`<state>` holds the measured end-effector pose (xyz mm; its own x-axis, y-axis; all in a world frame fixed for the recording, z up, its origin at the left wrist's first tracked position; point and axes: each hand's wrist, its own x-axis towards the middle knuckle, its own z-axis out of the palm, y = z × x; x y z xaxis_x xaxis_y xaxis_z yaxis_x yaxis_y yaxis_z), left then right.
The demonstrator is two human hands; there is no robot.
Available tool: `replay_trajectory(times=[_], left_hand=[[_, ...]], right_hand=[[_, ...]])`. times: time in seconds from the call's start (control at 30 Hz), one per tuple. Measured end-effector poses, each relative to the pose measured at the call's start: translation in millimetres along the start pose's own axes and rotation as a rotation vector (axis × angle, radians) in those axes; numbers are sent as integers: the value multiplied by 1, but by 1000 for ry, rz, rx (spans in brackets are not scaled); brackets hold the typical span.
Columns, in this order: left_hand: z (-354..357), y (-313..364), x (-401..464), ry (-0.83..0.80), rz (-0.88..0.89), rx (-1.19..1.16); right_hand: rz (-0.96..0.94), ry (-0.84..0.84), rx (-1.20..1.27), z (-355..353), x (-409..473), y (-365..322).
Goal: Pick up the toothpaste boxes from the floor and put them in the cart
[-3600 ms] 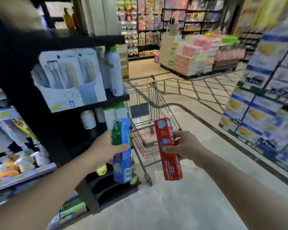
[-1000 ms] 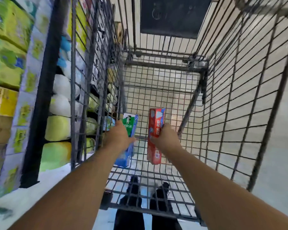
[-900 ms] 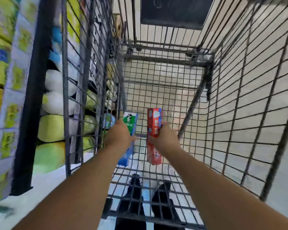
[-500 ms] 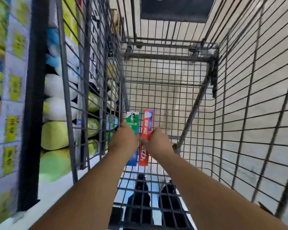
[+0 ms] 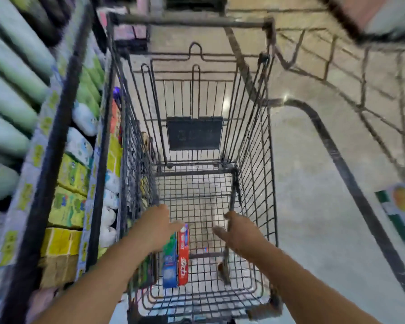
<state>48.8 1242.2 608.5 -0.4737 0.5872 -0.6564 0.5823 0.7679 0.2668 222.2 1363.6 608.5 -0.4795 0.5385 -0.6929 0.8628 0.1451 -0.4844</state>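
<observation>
Two slim cardboard toothpaste boxes [image 5: 176, 260] (red, blue-green) flat on wire-mesh cart [image 5: 255, 136] floor, left hand [image 5: 156, 226] and right hand [image 5: 237, 231] slack, empty.

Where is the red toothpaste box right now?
Head view: the red toothpaste box lies on the cart's wire floor, near-left, beside the blue-green box, just below the left hand.

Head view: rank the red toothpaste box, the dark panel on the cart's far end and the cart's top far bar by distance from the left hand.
From the left hand:
1. Red toothpaste box, just right, on cart floor.
2. Dark panel, far end.
3. Top far bar, beyond it.
</observation>
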Motion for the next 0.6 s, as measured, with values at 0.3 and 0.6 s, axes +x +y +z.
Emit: replay_trajectory(times=[0.3, 0.6], left_hand=[[-132, 36, -120, 154, 147, 118], [-137, 76, -237, 249, 132, 75]], right_hand=[[-270, 320, -364, -114, -107, -53], [-455, 446, -462, -168, -208, -25]])
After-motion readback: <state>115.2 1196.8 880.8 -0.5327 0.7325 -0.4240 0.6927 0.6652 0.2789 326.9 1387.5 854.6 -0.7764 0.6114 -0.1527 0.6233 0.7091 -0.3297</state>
